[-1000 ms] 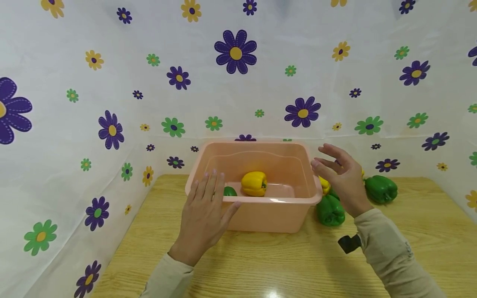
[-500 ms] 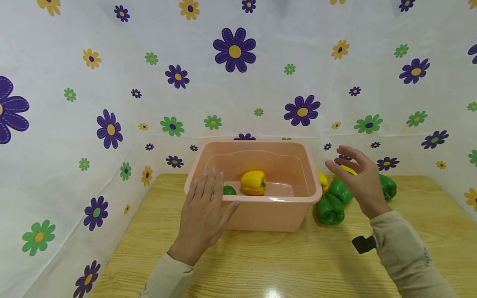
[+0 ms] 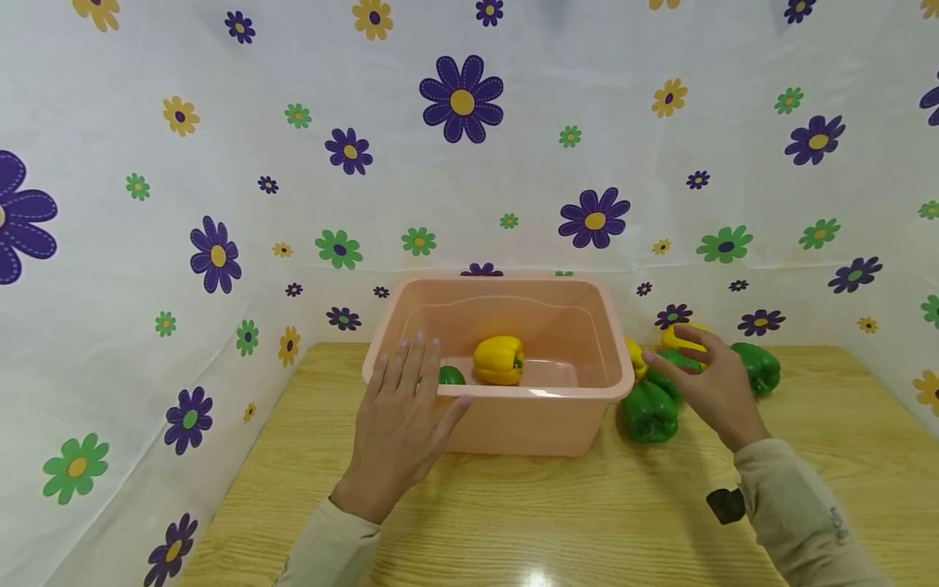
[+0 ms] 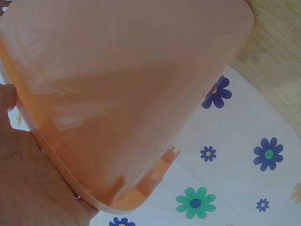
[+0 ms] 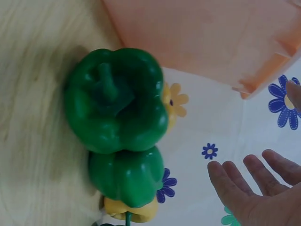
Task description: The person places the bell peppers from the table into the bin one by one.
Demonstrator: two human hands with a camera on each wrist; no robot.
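Observation:
My left hand [image 3: 396,432] rests flat with straight fingers over the near left rim of a pink plastic tub [image 3: 528,425]; the left wrist view shows the palm along the rim [image 4: 61,174]. Inside the tub lie a yellow bell pepper [image 3: 499,360] and a green bell pepper [image 3: 451,376], the green one partly hidden by the front wall. To the tub's right, my right hand [image 3: 722,395] hovers with loosely bent, spread fingers over a middle green bell pepper [image 3: 669,371], holding nothing. Its fingers partly cover a yellow bell pepper [image 3: 673,337] behind. The right wrist view shows fingers [image 5: 225,186] apart from the peppers.
Nearest on the wooden table [image 3: 513,522] sits a green bell pepper [image 3: 649,413]. Another yellow one [image 3: 636,359] lies against the tub's right side, and a green one [image 3: 759,368] lies farther right. A flower-printed sheet [image 3: 513,179] stands behind and along the left.
My right hand has moved away from the tub's right rim, rightward and then down toward the peppers. The left hand stays on the rim, and the peppers in the tub have not moved.

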